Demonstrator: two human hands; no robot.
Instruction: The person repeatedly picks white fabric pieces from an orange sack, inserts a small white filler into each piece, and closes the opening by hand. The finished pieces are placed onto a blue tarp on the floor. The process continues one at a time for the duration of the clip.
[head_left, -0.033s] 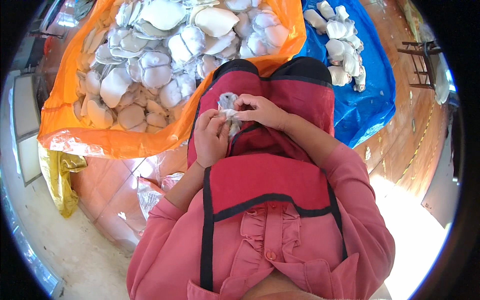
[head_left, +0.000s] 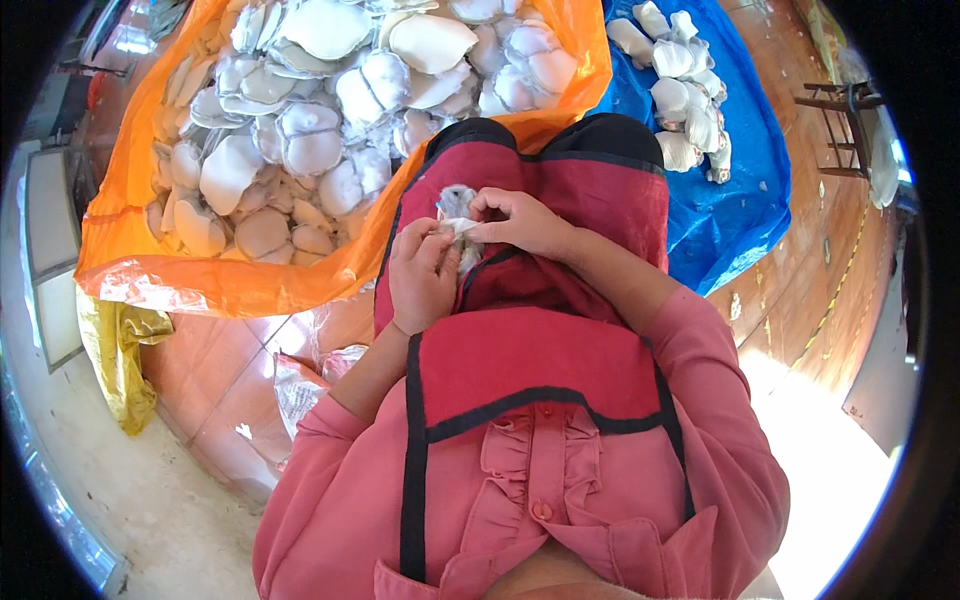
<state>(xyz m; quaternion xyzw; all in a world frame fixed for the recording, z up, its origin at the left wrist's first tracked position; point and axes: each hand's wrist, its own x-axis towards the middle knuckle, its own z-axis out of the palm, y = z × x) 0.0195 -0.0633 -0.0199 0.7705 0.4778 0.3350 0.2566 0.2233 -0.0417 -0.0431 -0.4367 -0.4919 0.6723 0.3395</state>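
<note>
Left hand [head_left: 420, 280]: fingertips pinched on the left edge of the grey-and-white piece [head_left: 458, 201].
Right hand [head_left: 530, 226]: thumb and fingers pinched on its right edge.
Grey-and-white piece: between both hands, above the lap of the red apron [head_left: 600, 205].
Orange sheet [head_left: 205, 287]: ahead and left; bears heaped white pads [head_left: 330, 30].
Blue sheet [head_left: 755, 190]: ahead and right; bears white stuffed pieces [head_left: 674, 60].

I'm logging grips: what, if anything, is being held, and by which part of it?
The left hand and right hand both pinch a small grey-and-white piece by its white middle; what it is exactly cannot be told.
</note>
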